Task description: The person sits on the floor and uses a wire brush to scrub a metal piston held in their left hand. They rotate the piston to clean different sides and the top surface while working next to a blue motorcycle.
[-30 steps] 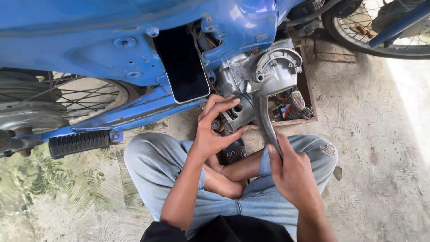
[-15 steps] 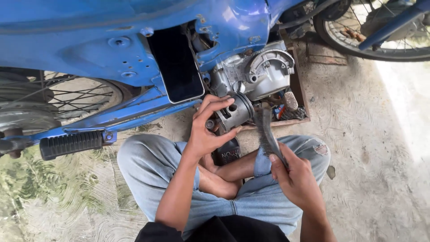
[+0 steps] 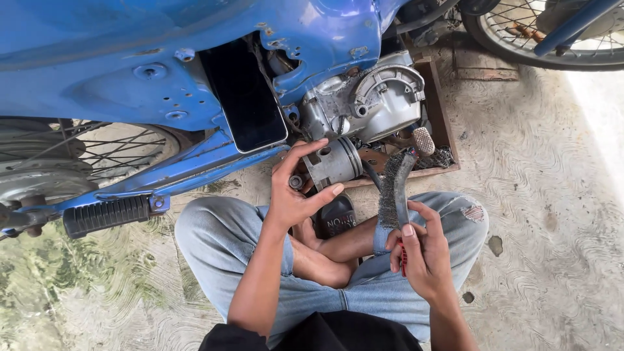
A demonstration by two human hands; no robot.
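The left hand (image 3: 296, 192) is curled loosely around a grey metal piston (image 3: 333, 162), thumb above and fingers beneath, holding it just below the engine block (image 3: 364, 101) of the blue motorbike (image 3: 130, 71) (a black phone (image 3: 244, 97) leans against the bike's frame just above the hand). The right hand (image 3: 421, 250) is closed on the red handle of a wire brush (image 3: 392, 188), whose dark bristled head points up beside the piston, near the wooden tray (image 3: 442, 123) under the engine.

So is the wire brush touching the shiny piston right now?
Apart. The head view shows the wire brush in the right hand, with dark open space between its bristles and the piston that the left hand grips.
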